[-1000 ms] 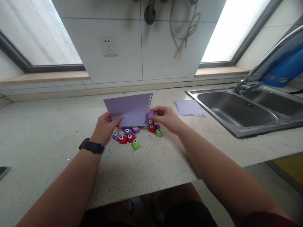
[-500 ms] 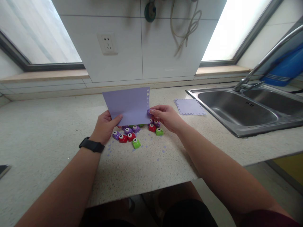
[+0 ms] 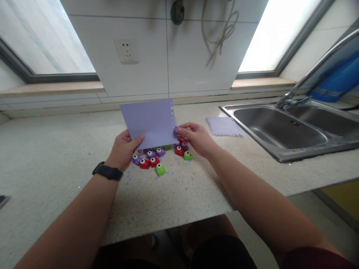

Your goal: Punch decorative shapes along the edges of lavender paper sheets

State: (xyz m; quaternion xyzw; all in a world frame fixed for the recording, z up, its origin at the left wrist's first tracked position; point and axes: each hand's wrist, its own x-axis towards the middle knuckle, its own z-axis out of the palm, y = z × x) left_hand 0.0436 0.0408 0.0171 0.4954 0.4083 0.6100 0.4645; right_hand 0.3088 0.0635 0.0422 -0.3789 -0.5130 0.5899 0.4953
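My left hand (image 3: pixel 125 149) grips the lower left corner of a purple sheet of paper (image 3: pixel 148 125), its thumb lying on the near face. Small shapes are punched along the sheet's right edge. At that edge my right hand (image 3: pixel 196 138) pinches a purple craft punch (image 3: pixel 176 131), partly covered by the fingers. Below the sheet, on the counter, lie several red, purple and green craft punches, among them a green one (image 3: pixel 160 169) in front and a red one (image 3: pixel 144 163). The sheet hides some of them. Tiny purple paper cutouts (image 3: pixel 193 178) are scattered around.
A stack of purple paper sheets (image 3: pixel 224 126) with punched edges lies right of my right hand, beside the steel sink (image 3: pixel 280 129) with its faucet (image 3: pixel 291 91). A tiled wall with a socket (image 3: pixel 126 50) rises behind the counter (image 3: pixel 70 157).
The sheet has shifted slightly left, away from the purple punch, and a narrow gap shows near its edge. Both hands stay nearly in place, still holding paper and punch.
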